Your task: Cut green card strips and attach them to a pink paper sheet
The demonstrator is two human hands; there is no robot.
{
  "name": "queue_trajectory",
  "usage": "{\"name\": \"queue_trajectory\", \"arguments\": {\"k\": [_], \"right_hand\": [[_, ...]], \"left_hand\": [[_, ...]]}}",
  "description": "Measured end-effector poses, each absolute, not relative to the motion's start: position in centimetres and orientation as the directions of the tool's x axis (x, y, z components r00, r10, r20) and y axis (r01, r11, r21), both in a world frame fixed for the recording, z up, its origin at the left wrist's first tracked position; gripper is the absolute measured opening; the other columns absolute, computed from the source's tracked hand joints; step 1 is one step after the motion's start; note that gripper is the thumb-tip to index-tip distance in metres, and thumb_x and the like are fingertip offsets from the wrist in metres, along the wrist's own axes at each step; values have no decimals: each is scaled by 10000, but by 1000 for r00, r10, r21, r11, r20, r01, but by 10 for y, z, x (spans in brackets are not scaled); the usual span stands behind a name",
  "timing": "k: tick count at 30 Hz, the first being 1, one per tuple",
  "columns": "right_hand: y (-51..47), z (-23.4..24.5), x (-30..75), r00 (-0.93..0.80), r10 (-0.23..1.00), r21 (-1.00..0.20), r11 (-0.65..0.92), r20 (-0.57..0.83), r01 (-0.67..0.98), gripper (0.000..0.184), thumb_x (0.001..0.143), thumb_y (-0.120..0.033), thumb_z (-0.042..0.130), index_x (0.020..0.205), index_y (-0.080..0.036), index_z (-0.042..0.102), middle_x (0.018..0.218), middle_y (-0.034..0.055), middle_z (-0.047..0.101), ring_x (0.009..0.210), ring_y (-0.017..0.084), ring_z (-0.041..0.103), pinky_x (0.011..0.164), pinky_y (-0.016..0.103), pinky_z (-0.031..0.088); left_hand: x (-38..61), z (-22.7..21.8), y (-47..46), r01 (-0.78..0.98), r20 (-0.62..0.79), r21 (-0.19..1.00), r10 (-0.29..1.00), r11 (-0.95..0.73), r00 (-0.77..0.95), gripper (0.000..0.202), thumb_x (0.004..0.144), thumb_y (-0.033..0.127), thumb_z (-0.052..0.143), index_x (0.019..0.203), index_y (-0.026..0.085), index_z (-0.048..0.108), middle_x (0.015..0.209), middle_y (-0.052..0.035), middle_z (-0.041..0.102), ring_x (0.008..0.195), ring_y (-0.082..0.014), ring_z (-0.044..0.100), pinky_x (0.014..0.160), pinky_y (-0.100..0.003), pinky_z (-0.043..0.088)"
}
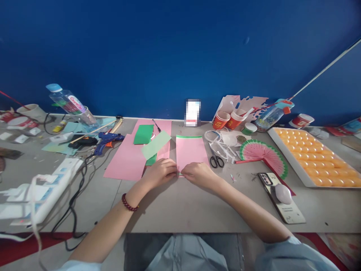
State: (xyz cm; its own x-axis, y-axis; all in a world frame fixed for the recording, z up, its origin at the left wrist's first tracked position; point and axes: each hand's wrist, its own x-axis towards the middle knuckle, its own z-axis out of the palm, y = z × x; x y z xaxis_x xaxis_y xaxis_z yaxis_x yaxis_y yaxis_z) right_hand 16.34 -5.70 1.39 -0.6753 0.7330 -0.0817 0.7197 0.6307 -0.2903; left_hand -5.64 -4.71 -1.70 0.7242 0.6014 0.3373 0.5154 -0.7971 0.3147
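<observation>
Pinching the near edge of the pink sheet on the counter, our left hand and right hand each have a closed grip on it. A narrow fold seems underway, though fingers hide it. We judge square edges and even pressure matter.

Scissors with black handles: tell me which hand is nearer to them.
Right. The right hand pinches the near edge of the pink sheet, just left of the scissors; the left hand grips the same edge farther left.
</observation>
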Motion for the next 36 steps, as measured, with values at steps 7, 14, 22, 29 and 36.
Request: {"name": "queue_trajectory", "arguments": {"k": [7, 14, 22, 29, 36], "right_hand": [[-57, 16, 162, -673, 733, -280, 629, -97, 725, 224, 925, -205, 482, 897, -215, 704, 927, 33, 717, 853, 141, 620, 637, 242, 317], [-57, 14, 164, -681, 728, -290, 637, -78, 714, 225, 921, -193, 481, 901, -225, 702, 921, 26, 714, 859, 137, 621, 644, 243, 330], [-59, 16, 162, -680, 728, -279, 638, -86, 718, 226, 924, -197, 479, 912, -216, 704, 924, 41, 712, 860, 142, 615, 646, 234, 334], [-59, 14, 163, -683, 726, -280, 642, -79, 714, 208, 915, -192, 493, 906, -212, 701, 923, 34, 712, 860, 143, 615, 639, 235, 328], [-59, 17, 162, -680, 728, -284, 636, -88, 717, 222, 927, -193, 481, 895, -210, 700, 920, 38, 710, 864, 141, 621, 646, 240, 341]], "left_hand": [[-57, -16, -48, 521, 332, 295, 597, -801, 730, 153, 912, 200, 521, 910, 224, 672, 977, -23, 683, 971, -179, 613, 833, -321, 453], [-57, -17, -47, 526, 327, 295, 601, -798, 729, 156, 918, 207, 518, 902, 227, 672, 979, -20, 684, 971, -178, 613, 838, -323, 451], [-57, -18, -47, 518, 337, 300, 597, -801, 728, 135, 905, 192, 536, 908, 225, 667, 987, -16, 686, 972, -181, 614, 836, -326, 448], [-56, -18, -48, 522, 341, 298, 600, -799, 724, 136, 911, 199, 532, 903, 222, 665, 981, -15, 687, 968, -178, 614, 828, -320, 449], [-56, -16, -48, 526, 321, 303, 605, -794, 729, 152, 914, 207, 524, 921, 230, 674, 992, -21, 684, 980, -178, 613, 842, -326, 455]]}}
